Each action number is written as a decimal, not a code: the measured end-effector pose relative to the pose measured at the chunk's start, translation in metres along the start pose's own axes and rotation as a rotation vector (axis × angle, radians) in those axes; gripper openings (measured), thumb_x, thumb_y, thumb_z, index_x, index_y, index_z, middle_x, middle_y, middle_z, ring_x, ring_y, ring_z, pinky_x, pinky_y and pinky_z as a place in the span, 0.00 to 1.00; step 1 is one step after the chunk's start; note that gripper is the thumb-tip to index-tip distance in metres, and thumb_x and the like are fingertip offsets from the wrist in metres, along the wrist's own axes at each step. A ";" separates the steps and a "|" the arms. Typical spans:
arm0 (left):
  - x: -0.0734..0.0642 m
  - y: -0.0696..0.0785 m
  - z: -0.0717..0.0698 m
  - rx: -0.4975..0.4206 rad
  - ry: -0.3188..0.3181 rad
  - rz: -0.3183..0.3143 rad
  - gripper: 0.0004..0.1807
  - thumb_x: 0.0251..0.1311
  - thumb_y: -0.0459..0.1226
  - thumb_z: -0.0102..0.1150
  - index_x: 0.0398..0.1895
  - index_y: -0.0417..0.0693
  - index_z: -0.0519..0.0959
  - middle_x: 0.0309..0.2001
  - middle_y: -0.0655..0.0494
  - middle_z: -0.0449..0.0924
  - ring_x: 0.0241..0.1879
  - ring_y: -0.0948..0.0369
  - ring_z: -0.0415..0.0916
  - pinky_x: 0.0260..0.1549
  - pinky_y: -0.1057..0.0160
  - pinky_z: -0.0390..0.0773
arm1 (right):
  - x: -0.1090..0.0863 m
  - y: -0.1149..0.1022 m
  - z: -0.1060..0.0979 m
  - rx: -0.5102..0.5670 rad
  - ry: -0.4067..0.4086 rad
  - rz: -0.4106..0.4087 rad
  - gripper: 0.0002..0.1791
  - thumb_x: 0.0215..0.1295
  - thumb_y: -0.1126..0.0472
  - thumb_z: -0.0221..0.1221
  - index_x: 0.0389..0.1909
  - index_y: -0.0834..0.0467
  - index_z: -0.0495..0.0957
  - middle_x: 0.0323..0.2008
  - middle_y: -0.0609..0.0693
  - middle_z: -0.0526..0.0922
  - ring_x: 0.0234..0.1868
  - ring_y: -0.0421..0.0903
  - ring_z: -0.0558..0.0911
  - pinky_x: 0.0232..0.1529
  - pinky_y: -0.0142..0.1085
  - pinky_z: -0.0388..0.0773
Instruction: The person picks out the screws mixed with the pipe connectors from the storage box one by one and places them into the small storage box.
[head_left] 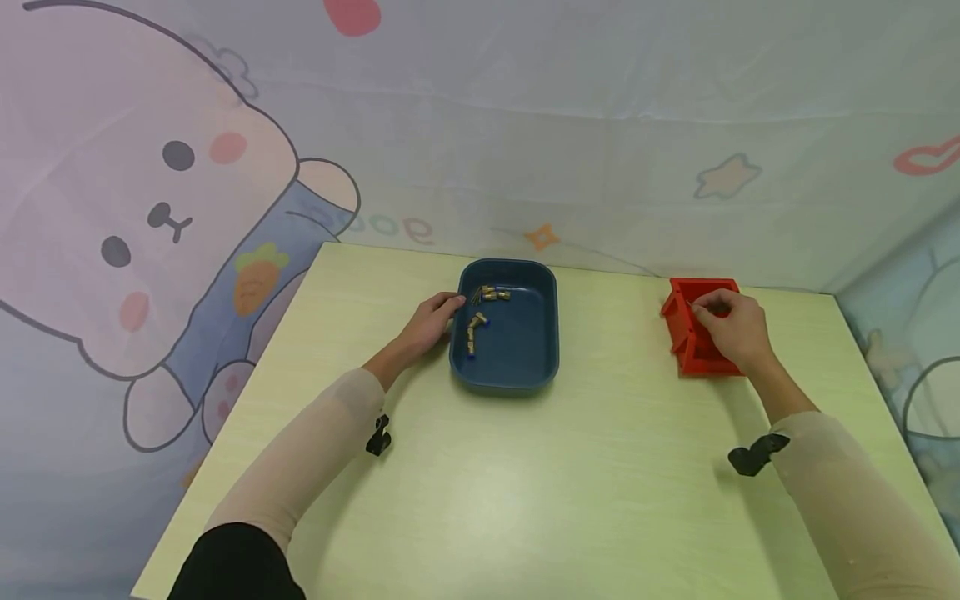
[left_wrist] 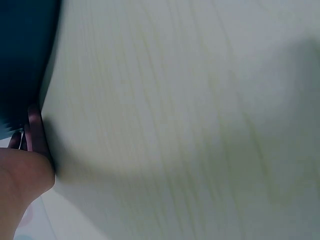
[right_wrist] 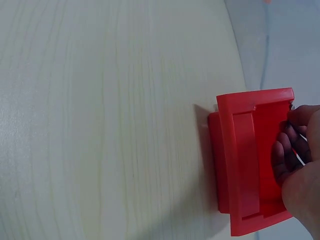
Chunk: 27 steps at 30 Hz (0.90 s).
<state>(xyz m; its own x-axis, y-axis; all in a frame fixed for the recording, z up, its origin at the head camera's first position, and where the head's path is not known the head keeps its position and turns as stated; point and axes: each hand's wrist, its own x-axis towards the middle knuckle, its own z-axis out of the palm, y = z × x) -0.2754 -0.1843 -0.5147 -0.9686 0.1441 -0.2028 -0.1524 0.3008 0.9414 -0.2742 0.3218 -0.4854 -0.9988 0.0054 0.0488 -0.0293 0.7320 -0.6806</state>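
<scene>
The left hand (head_left: 431,322) grasps the left rim of the blue tray (head_left: 521,354). The right hand (head_left: 733,329) reaches into the red bin (head_left: 708,367), fingers bent; whether they pinch something, I cannot tell. Small brass fittings (head_left: 491,296) lie in the tray's left part. Both containers stand on the tabletop (head_left: 585,475).

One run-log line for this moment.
left hand: touching blue tray | right hand: partly inside red bin | brass-coloured fittings: in tray
</scene>
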 end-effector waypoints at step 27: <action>0.000 -0.004 -0.001 -0.003 0.000 0.019 0.34 0.81 0.57 0.47 0.78 0.45 0.68 0.75 0.44 0.69 0.75 0.47 0.66 0.71 0.45 0.69 | 0.001 -0.051 0.007 0.041 0.075 -0.194 0.13 0.77 0.56 0.63 0.49 0.63 0.84 0.43 0.60 0.86 0.40 0.42 0.77 0.39 0.27 0.71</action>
<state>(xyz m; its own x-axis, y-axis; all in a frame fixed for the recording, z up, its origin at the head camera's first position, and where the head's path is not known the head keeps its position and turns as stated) -0.2753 -0.1860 -0.5182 -0.9712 0.1502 -0.1848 -0.1345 0.2949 0.9460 -0.2744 0.2792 -0.4556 -0.9685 -0.0815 0.2351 -0.2242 0.6956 -0.6826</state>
